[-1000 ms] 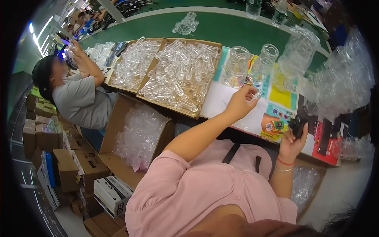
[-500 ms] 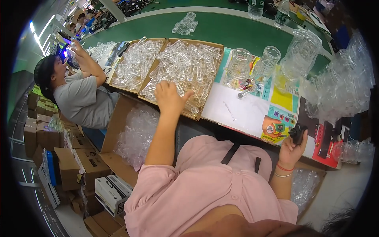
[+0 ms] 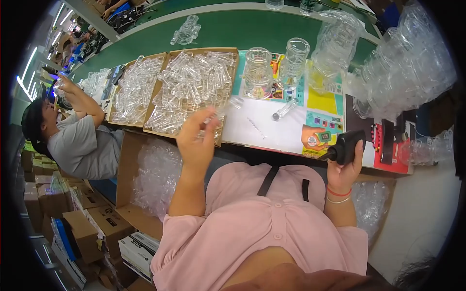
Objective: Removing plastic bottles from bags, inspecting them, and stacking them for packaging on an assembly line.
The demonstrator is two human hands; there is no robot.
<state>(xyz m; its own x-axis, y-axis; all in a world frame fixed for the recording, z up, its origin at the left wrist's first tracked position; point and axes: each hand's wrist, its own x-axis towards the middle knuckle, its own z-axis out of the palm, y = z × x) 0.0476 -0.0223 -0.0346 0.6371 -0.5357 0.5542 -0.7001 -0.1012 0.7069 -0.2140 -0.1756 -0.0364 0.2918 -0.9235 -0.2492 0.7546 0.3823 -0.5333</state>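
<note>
green bench (image 3: pixel 218 41), 12 o'clock | left fingers (image 3: pixel 194 120) pinching blurred clear tube (image 3: pixel 212 118) | right fingers (image 3: pixel 358 154) clasping black device (image 3: pixel 348 144), 3 o'clock

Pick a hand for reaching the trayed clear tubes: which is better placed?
Left, I'd say. The left hand is right at the front edge of the cardboard tray, though its grip is blurred. The right hand is farther off, holding a black object.

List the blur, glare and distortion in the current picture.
In the head view, the clear tube in the left grip is smeared, likely by motion; in the head view, ceiling lights at upper left glare white; in the head view, the green table bows along its far edge, fisheye-fashion.
</note>
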